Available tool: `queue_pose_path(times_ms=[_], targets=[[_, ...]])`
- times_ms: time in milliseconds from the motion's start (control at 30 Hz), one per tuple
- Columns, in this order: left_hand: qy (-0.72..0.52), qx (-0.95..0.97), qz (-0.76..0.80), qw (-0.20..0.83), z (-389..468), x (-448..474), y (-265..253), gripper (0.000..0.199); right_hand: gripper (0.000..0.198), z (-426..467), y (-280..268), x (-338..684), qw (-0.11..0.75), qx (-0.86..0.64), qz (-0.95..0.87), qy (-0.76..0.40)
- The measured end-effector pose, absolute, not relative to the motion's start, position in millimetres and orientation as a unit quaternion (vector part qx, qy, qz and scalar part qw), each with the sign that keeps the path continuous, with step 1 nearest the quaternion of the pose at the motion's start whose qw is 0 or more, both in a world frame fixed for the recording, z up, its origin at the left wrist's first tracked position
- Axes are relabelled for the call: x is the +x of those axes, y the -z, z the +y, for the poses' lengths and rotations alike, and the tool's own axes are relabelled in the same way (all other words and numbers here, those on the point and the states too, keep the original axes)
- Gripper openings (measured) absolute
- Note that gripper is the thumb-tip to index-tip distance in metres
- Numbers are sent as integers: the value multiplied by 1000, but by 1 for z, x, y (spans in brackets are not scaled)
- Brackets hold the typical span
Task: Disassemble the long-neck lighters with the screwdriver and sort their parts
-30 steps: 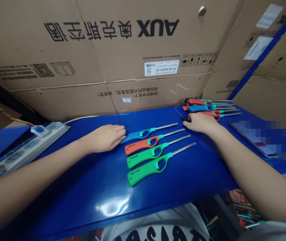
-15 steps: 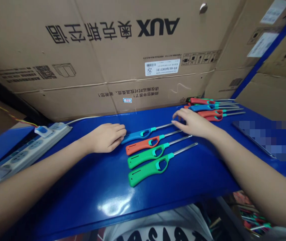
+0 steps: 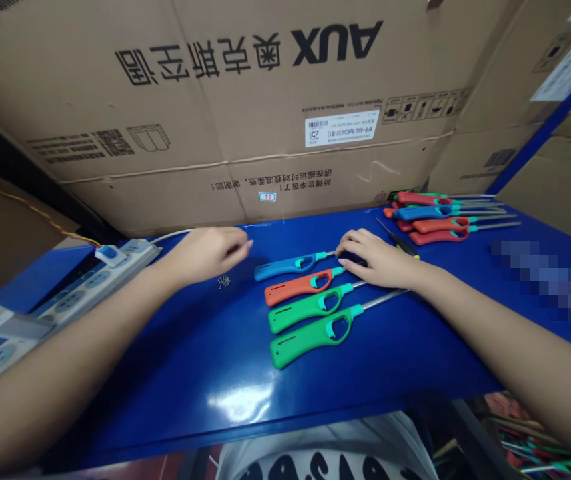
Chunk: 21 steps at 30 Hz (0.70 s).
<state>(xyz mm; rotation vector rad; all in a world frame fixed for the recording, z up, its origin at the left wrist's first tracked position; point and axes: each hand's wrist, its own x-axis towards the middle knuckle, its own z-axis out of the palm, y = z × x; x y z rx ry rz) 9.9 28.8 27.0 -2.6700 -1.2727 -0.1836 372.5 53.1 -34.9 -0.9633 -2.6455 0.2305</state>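
Four-in-a-row long-nosed gas lighters lie side by side on the blue table: a blue lighter, an orange lighter, a green lighter and a nearer green lighter. My left hand hovers left of the blue handle, its fingers curled in and nothing visible in them. My right hand rests over the metal tubes of the blue and orange lighters, fingers bent but apart. It hides the ends of these tubes. A screwdriver with a black and yellow handle lies just behind it.
A heap of lighters lies at the back right. A white power strip runs along the left. A large cardboard sheet stands behind the blue table. Small yellowish bits or marks show below my left hand.
My left hand has lifted off the blue lighter and moved left. My right hand has come nearer over the tubes, and the screwdriver behind it now shows. The camera view has shifted.
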Motion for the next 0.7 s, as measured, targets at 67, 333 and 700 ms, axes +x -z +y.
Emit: queue_pose_path(times_ms=[67,333,700], targets=[[68,-869,-483,79,29,-7,-33,37,29,53,35,372,161,-334,-925,-82],[-3,-844,-536,-12,16,-48,4,40,31,55,37,372,158,-337,-924,-83],[-46,-819,-572,14,5,-32,-8,46,38,55,35,377,165,-325,-927,-95]])
